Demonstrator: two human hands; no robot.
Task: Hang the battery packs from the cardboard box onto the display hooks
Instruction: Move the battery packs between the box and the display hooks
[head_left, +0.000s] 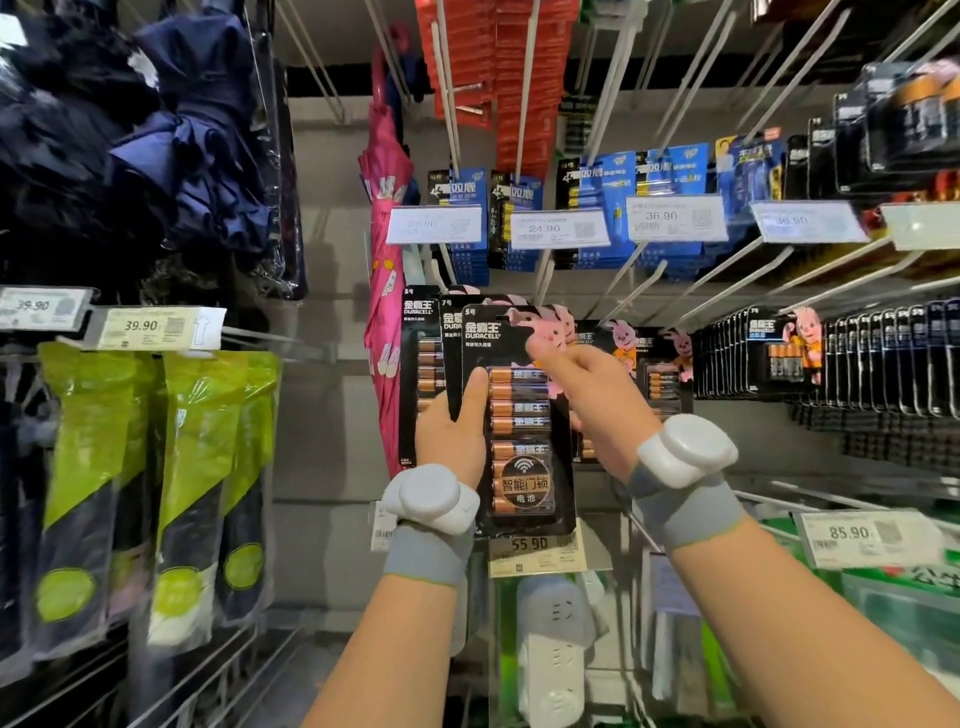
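Battery pack (519, 415), one in hand: directly above the 55.90 price tag (535, 552), upright and facing out, apparently so its hang hole can be threaded on.
Left hand (452, 431), one: above-left of the tag, thumb flat on the front, fingers behind, clamping the left edge to steady it.
Right hand (592, 400), one: above-right of the tag, fingertips pinching the top corner, likely to steer.
Hung packs (418, 358): at least four, above the tag, behind the held one.
Cardboard box: not in view.
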